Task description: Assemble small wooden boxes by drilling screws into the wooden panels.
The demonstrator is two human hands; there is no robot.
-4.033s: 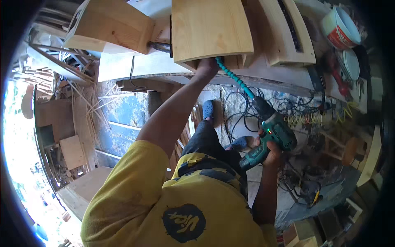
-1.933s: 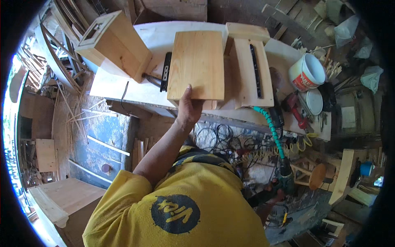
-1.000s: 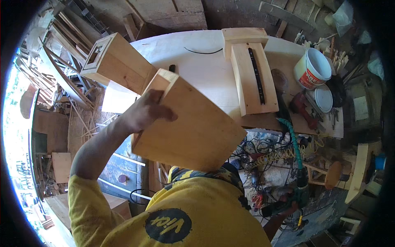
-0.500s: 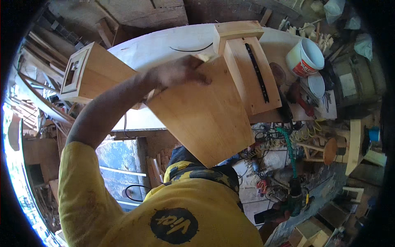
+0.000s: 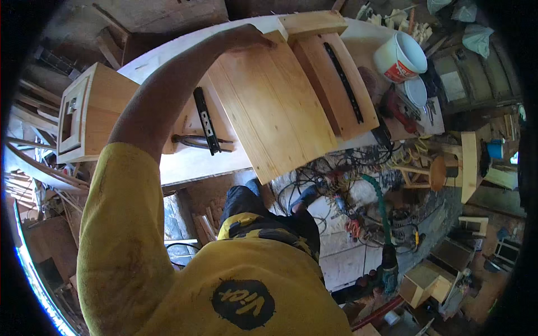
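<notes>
My left hand [image 5: 251, 40] grips the far end of a wide pale wooden panel [image 5: 274, 106]; its fingertips are partly hidden. The panel's near corner reaches past the bench's front edge. Down at the lower right, my right hand [image 5: 367, 280] is wrapped around a teal and black power drill [image 5: 389, 274], held away from the bench. Left of the panel, a black metal drawer slide [image 5: 206, 120] and dark-handled pliers [image 5: 193, 141] lie on a wooden piece. On the panel's right stands a wooden box part [image 5: 336, 84] with another black drawer slide [image 5: 343, 83] along it.
A wooden cabinet [image 5: 95, 112] with a framed opening stands at the bench's left. A white bucket [image 5: 399, 59], a lid [image 5: 415, 91] and a red tool [image 5: 395, 112] sit at its right. Tangled cables and a green coiled hose [image 5: 381, 204] are below the bench.
My left hand has moved farther away with the panel, which has shifted and turned, uncovering the left drawer slide and pliers. The view has shifted; the drill stays in my right hand.
</notes>
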